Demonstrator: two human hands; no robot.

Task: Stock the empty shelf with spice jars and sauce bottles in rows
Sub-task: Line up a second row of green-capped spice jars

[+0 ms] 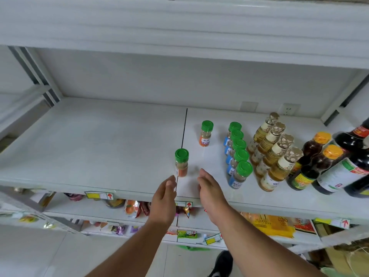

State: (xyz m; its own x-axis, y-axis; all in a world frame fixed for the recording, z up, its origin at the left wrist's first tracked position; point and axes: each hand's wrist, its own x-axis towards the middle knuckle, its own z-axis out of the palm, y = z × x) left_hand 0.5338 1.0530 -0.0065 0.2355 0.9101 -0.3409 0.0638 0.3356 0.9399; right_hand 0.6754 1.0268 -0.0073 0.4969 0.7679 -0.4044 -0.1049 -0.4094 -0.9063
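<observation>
Two green-capped spice jars with orange labels stand alone on the white shelf (99,140): one jar (205,133) further back, another jar (181,162) near the front by the shelf seam. My left hand (164,198) and my right hand (209,188) hover at the front edge, both empty with fingers apart, just below and on either side of the nearer jar, not touching it. To the right runs a row of blue-labelled green-capped jars (238,154), then a row of pale yellow sauce bottles (273,150).
Dark bottles with orange caps (317,154) and large dark soy bottles (351,160) crowd the shelf's right end. Lower shelves hold snack packets (131,206) and price tags. An upper shelf overhangs. My shoe (221,264) shows on the tiled floor.
</observation>
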